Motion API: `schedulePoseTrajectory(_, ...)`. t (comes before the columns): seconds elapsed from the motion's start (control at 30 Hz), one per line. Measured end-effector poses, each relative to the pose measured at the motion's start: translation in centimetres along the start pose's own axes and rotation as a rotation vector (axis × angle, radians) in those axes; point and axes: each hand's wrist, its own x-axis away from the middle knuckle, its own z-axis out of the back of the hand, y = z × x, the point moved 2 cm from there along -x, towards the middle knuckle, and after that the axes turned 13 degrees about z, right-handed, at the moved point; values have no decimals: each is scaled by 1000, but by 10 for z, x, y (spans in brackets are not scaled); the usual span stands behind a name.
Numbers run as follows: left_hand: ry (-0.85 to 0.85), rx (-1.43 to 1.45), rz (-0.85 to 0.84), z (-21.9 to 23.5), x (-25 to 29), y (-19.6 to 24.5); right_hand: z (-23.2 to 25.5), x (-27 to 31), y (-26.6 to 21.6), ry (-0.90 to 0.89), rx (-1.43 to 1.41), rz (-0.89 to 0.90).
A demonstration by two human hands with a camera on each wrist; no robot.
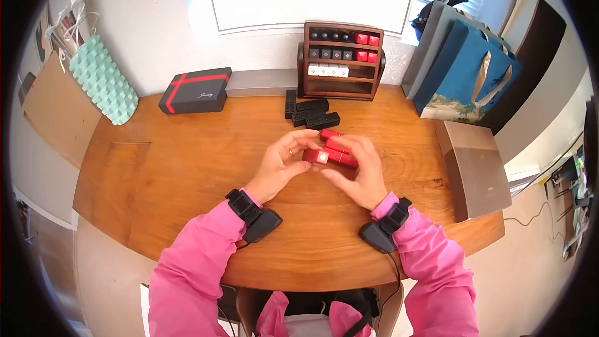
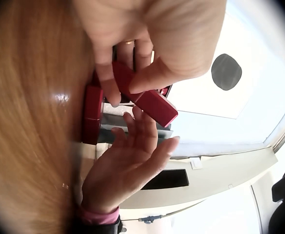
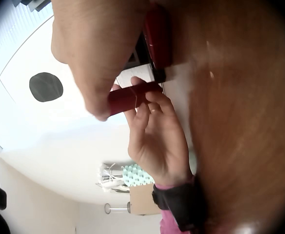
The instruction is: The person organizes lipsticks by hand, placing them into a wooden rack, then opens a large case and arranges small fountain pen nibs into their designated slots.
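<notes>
My left hand (image 1: 274,165) pinches a red square lipstick tube (image 2: 157,107) between thumb and fingers, holding it tilted above the table. A pale square mark shows on the tube's end in the head view. My right hand (image 1: 362,171) is close on the other side, thumb and fingers spread around the tube's free end. In the left wrist view its fingers are relaxed, with fingertips right by the tube. Several more red lipstick tubes (image 1: 343,160) lie on the table just behind the hands, partly covered by the right fingers.
Several black tubes (image 1: 322,120) lie before a wooden rack (image 1: 343,27) holding black, red and white pieces. A black box with red ribbon (image 1: 195,90) sits back left. At right are a brown box (image 1: 477,175) and a blue bag (image 1: 458,75) on the wooden table (image 1: 187,168).
</notes>
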Motion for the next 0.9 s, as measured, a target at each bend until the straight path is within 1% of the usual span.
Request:
schedulePoseTrajectory(0.03, -43, -52, -5, 1, 0, -2, -4, 2, -5, -13, -58, 6)
schedulePoseTrajectory(0.07, -85, -103, -9, 1, 0, -3, -8, 7, -6, -6, -151, -61)
schedulePoseTrajectory(0.1, -85, -104, -7, -2, 1, -5, -8, 8, -8, -5, -153, -62)
schedulePoseTrajectory(0.17, -148, -81, -31, -15, 5, -4, -6, 9, -14, -47, -137, -12)
schedulePoseTrajectory(0.2, -152, -110, 14, -17, 6, -7, -6, 10, -13, -46, -138, -16)
schedulePoseTrajectory(0.23, -153, -109, 18, -20, 7, -8, -5, 11, -12, -16, -182, -19)
schedulePoseTrajectory(0.3, -91, -236, 51, -26, 11, -6, -5, 14, -13, 12, -227, -26)
schedulePoseTrajectory(0.4, -48, -258, 37, -26, 14, -6, -6, 13, -21, -23, -256, -75)
schedulePoseTrajectory(0.43, -44, -257, 36, -27, 15, -4, -4, 11, -25, -11, -301, -106)
schedulePoseTrajectory(0.5, 31, -137, 90, -27, 18, -1, -6, 11, -28, -5, -348, -134)
schedulePoseTrajectory(0.57, 47, -145, 93, -22, 19, -4, -12, 17, -25, 42, -510, -291)
schedulePoseTrajectory(0.6, 59, -157, 97, -20, 20, -6, -14, 19, -21, 37, -512, -291)
schedulePoseTrajectory(0.63, 62, -153, 98, -20, 21, -7, -14, 22, -17, -25, -442, -278)
schedulePoseTrajectory(0.67, 54, -159, 134, -21, 21, -10, -14, 24, -14, -85, -371, -264)
schedulePoseTrajectory(0.7, 44, -165, 169, -22, 21, -12, -12, 25, -13, -89, -370, -263)
schedulePoseTrajectory(0.73, 45, -162, 168, -23, 21, -12, -9, 25, -13, -140, -259, -253)
schedulePoseTrajectory(0.77, 80, -177, 135, -25, 20, -11, -8, 25, -13, -191, -146, -242)
schedulePoseTrajectory(0.83, 118, -185, 98, -27, 20, -11, -6, 19, -18, -214, -163, -249)
schedulePoseTrajectory(0.9, 178, -196, 0, -26, 21, -10, -7, 19, -19, -238, -181, -257)
